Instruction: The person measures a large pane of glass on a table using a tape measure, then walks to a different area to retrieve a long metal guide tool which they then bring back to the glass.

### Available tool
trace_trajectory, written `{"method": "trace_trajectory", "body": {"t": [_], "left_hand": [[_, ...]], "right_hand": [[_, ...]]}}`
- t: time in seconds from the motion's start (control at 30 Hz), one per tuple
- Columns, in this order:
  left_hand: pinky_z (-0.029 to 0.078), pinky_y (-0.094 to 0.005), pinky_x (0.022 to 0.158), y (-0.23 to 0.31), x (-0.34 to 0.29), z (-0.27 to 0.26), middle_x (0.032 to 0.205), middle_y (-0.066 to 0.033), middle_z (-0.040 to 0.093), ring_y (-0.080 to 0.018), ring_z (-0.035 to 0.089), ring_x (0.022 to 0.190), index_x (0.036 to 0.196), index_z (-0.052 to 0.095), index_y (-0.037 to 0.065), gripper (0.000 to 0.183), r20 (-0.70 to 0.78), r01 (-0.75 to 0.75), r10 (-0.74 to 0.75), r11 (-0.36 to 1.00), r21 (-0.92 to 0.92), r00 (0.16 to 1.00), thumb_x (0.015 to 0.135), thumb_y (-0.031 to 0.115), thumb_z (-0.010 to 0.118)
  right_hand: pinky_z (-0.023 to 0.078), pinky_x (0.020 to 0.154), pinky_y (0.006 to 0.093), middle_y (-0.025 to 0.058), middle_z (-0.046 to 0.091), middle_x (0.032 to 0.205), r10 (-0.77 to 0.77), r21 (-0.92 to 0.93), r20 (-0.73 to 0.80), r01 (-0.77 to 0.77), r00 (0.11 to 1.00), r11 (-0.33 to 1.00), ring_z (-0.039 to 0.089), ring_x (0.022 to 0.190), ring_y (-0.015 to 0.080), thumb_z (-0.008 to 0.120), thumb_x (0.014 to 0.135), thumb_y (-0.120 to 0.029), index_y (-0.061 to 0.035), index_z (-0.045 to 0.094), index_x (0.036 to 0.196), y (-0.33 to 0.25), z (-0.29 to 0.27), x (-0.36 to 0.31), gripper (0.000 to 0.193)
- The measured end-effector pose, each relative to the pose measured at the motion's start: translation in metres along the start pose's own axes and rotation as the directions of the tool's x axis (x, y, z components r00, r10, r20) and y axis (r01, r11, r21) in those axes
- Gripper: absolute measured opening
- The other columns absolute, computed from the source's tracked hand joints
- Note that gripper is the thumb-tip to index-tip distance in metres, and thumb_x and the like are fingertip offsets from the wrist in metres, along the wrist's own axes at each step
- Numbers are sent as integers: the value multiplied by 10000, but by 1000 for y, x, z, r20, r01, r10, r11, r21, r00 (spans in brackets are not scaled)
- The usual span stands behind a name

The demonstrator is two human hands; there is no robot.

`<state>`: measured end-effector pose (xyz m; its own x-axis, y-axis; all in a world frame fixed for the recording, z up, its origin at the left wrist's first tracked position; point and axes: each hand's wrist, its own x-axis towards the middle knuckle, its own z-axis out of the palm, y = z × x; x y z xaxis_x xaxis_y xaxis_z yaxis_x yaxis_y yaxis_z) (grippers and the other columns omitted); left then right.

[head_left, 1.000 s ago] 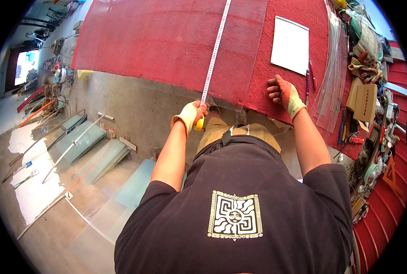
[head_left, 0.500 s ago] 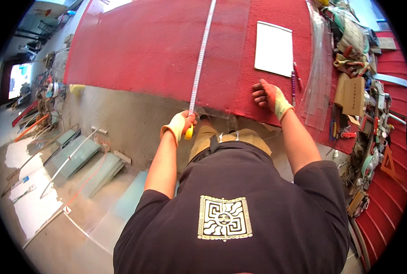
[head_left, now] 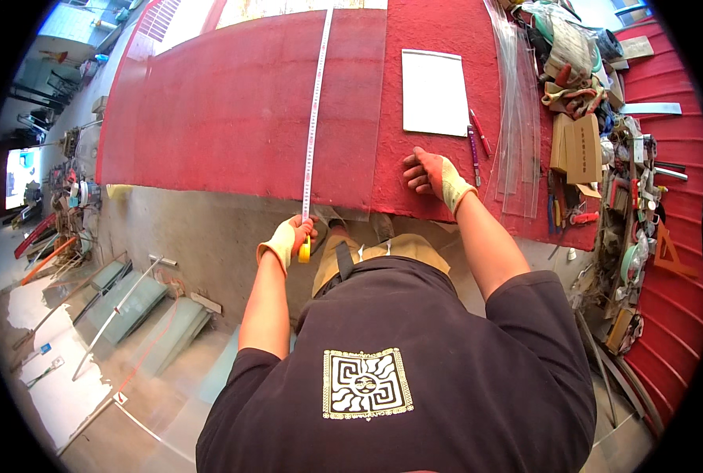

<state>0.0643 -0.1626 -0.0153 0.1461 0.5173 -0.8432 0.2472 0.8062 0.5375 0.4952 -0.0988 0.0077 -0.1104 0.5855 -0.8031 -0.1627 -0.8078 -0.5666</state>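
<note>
The left hand grips a yellow tape measure just off the near edge of the red table; I expect the case to be light and hard, best held around its body. The right hand is loosely half-curled above the table's near side, apparently empty; I can't tell whether it touches the cloth. The blade stretches across the table, probably springy and easily creased. Beneath it, over the table's left and middle, lies a clear sheet: likely stiff, slick, breakable, so I'd take its edges, gloved.
</note>
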Motion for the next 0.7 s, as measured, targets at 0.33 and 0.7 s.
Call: {"method": "trace_trajectory", "body": {"t": [0.33,0.7], "left_hand": [[578,-339,786,3,-3,1,907,-66,697,-182,652,808,1338,660,21,306,-23,-1,2,999,34,1000,1138,232,564],[582,-338,784,5,-4,2,916,-69,705,-182,658,806,1331,670,28,312,-42,32,-30,999,41,999,1142,249,555]], "right_hand": [[538,575,304,61,737,926,3,14,4,-3,1000,1000,675,683,168,471,1124,-537,-85,666,1248,-3,3,-6,508],[544,581,309,77,746,946,-9,6,3,9,1000,1000,684,687,173,456,1129,-528,-73,666,1246,-2,2,-2,515]]}}
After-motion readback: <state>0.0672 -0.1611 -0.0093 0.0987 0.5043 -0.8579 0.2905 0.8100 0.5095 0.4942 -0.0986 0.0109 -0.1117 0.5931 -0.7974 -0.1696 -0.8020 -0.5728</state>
